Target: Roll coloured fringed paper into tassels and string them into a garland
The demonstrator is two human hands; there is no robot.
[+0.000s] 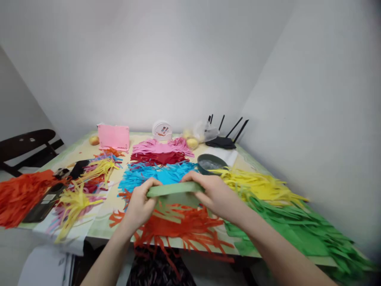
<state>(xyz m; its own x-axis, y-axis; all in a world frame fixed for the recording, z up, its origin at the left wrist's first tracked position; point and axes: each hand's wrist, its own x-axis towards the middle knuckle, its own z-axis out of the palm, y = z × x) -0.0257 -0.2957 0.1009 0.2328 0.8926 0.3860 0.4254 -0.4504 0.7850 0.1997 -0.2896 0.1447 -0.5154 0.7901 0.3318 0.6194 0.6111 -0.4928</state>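
Note:
Between my two hands a light green strip (171, 190) is stretched across, and blurred green material hangs below it. My left hand (142, 201) pinches its left end, while my right hand (210, 190) grips the right end. Under my hands lies orange fringed material (178, 227), with some strands hanging over the table's front edge. Just beyond are a blue fringed piece (166, 174), a dark red one (159, 158) and a pink one (160, 147). Yellow fringe (264, 186) and green fringe (300, 230) spread out to the right of my right hand.
A dark bowl (210, 163) stands near a black router (222, 142) with antennas. Toward the back are a pink stand-like object (113, 137), a white round holder (162, 130) and a yellowish round fruit (94, 140). Mixed coloured tassels (80, 198) and orange fringe (25, 196) lie left.

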